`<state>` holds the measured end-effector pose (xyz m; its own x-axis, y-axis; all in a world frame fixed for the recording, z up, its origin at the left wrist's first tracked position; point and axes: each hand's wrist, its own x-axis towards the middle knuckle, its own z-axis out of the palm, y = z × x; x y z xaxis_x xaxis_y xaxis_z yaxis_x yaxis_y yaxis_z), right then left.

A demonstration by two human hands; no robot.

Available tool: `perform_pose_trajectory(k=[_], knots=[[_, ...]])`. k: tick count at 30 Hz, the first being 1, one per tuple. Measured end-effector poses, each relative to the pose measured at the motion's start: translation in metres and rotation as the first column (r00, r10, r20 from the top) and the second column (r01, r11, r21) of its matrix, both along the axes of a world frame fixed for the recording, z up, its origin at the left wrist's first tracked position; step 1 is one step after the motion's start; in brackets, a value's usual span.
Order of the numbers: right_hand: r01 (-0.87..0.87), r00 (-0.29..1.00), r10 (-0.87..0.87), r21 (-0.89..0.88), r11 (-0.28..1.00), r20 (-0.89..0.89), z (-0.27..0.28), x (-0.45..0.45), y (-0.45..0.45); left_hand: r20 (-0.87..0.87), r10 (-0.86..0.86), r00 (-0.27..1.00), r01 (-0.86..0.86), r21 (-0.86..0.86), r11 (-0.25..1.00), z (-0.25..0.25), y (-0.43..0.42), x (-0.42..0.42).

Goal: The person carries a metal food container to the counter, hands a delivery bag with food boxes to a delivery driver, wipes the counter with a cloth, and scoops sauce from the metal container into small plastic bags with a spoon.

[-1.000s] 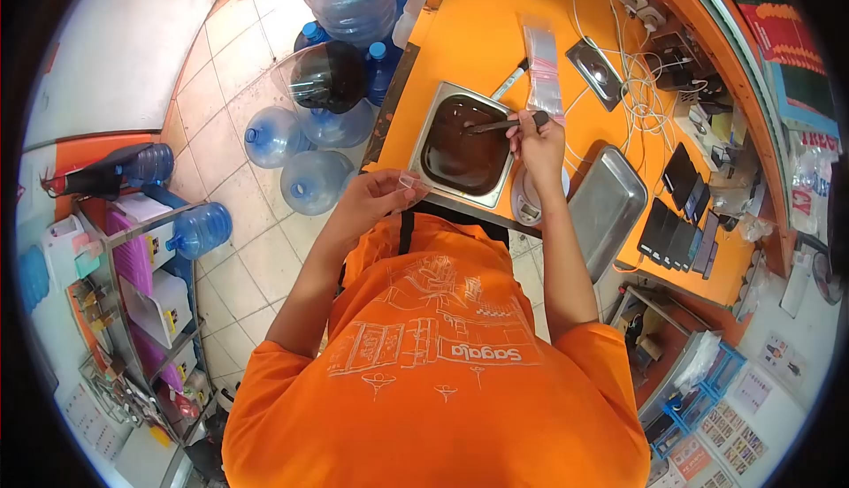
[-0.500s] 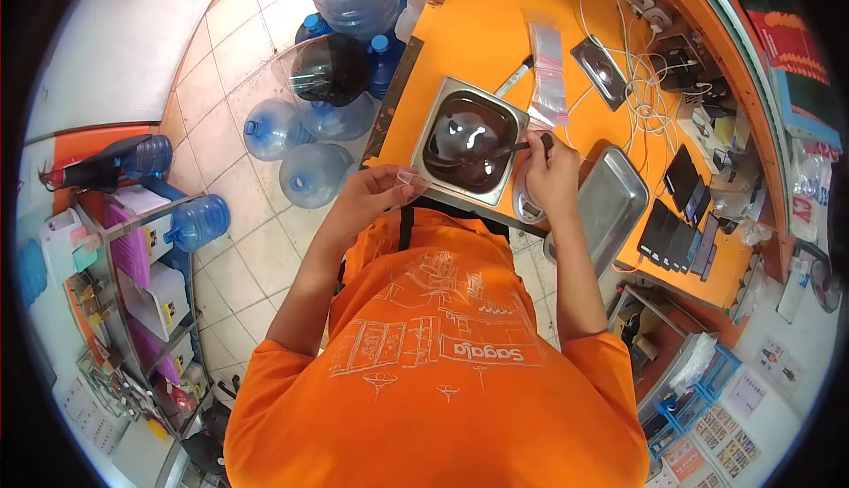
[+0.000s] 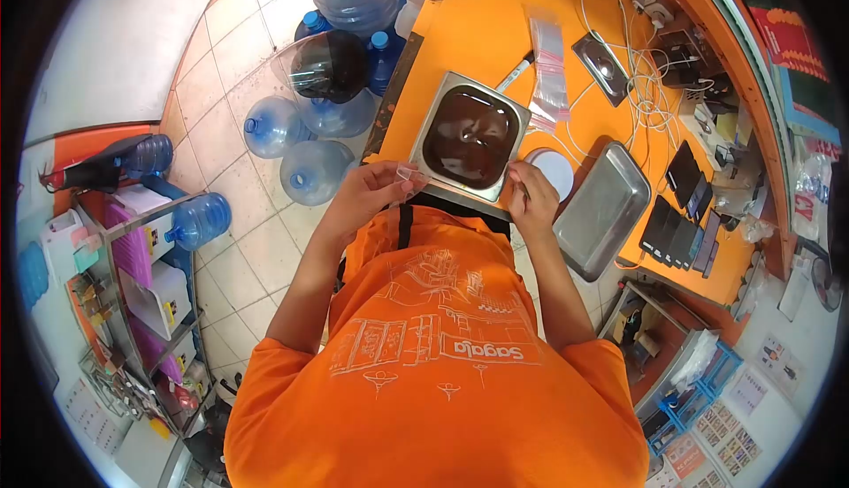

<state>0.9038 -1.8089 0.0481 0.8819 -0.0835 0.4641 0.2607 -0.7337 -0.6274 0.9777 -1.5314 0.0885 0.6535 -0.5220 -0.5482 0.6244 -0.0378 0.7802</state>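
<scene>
A square metal pan [image 3: 428, 115] of dark brown liquid [image 3: 473, 134] sits at the table's near edge. At its lower left corner, my left hand [image 3: 376, 194] pinches a small clear plastic bag [image 3: 409, 172]. My right hand [image 3: 532, 201] is by the pan's lower right corner with its fingers curled together; whether they hold anything is hidden. No black handle shows in the pan now. Just right of that hand is a round white-topped object [image 3: 550, 172], partly covered by the fingers.
An oval metal tray [image 3: 604, 209] lies to the right on the orange table [image 3: 482, 19]. Beyond the pan are a marker [image 3: 516, 72], clear plastic bags [image 3: 548, 68] and a phone [image 3: 601, 71]. Tangled cables [image 3: 650, 99] lie at the far right. Large water bottles [image 3: 317, 172] stand on the floor at left.
My right hand has moved down and slightly left, away from the black handle it held, which no longer shows. The round white-topped object is more exposed. My left hand has barely moved.
</scene>
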Motion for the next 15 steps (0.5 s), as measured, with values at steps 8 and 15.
perform_pose_trajectory(k=[8, 15], knots=[[0.341, 0.932, -0.173, 0.609, 0.717, -0.318, -0.015, 0.018, 0.007, 0.034, -0.040, 0.999, 0.039, 0.008, 0.999, -0.004, 0.001, 0.001], [0.425, 0.884, -0.091, 0.705, 0.567, -0.459, 0.000, 0.067, -0.017, 0.041, -0.018, 0.999, 0.019, -0.006, 1.000, -0.006, 0.002, 0.001]])
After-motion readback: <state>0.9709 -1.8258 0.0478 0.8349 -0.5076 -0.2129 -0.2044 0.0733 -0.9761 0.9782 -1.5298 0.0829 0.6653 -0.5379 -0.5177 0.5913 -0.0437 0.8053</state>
